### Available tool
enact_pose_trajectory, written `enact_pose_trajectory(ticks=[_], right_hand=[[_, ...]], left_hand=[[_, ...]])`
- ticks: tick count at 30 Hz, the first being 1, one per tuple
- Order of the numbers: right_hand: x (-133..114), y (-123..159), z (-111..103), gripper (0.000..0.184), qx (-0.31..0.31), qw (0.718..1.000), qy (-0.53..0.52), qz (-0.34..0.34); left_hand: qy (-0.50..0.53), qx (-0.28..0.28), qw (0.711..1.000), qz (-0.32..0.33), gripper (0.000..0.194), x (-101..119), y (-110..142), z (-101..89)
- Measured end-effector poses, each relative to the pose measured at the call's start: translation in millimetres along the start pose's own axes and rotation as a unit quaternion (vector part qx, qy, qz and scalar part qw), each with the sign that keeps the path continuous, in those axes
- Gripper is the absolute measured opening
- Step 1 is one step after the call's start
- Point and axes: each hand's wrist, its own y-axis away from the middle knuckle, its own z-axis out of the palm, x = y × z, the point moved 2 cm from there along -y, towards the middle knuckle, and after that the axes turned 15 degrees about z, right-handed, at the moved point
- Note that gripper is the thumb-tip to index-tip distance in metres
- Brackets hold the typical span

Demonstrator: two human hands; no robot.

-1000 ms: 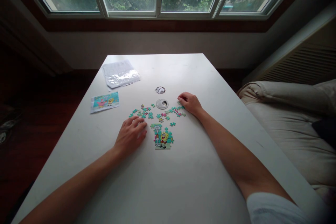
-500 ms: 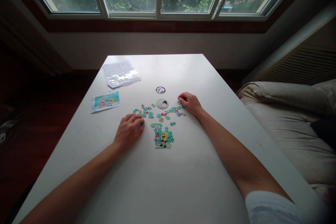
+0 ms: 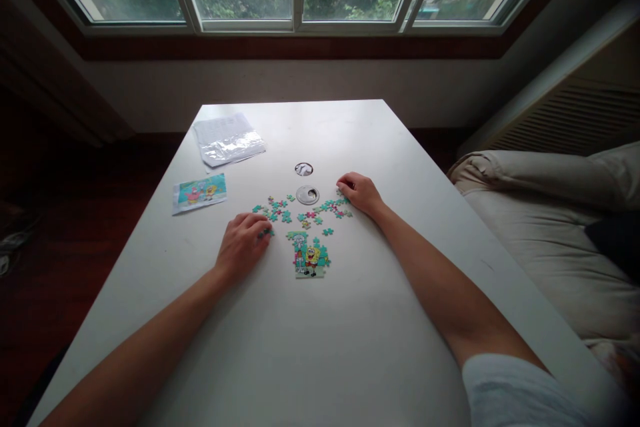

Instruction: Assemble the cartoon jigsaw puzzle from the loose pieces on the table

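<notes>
A partly joined jigsaw puzzle [image 3: 311, 259] lies flat on the table, showing a yellow square cartoon figure beside a taller, pale one. Loose puzzle pieces [image 3: 287, 216], mostly teal with some pink and green, are spread beyond it. My left hand [image 3: 244, 240] rests left of the joined part, its fingers curled round a teal puzzle piece [image 3: 269, 232] that shows at the fingertips. At the right end of the loose pieces is my right hand [image 3: 361, 192], thumb and fingers pinched together. Whatever it holds is hidden, though pieces lie right by the fingertips.
On the white table [image 3: 320, 340], a small picture sheet [image 3: 200, 193] with cartoon figures lies to the left. Behind it is a clear plastic sleeve with papers [image 3: 229, 139]. A round grey cap [image 3: 307, 195] and a hole [image 3: 303, 169] are mid-table. A beige sofa [image 3: 540, 240] stands right.
The whole view has shifted slightly. Both hands stay at nearly the same spots among the pieces, and the joined puzzle looks the same.
</notes>
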Motion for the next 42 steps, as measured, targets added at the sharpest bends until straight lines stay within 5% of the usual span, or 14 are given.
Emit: enact_pose_trajectory(ticks=[33,42], right_hand=[[1.6,-0.2,2.3,0.016,-0.001,1.000,0.003,-0.012],[0.9,0.2,2.6,0.017,-0.003,1.000,-0.002,-0.013]], left_hand=[[0.045,0.012,0.999,-0.029,0.016,-5.0,1.5,5.1],[0.075,0.104,0.987,-0.095,0.019,-12.2,1.0,1.9]])
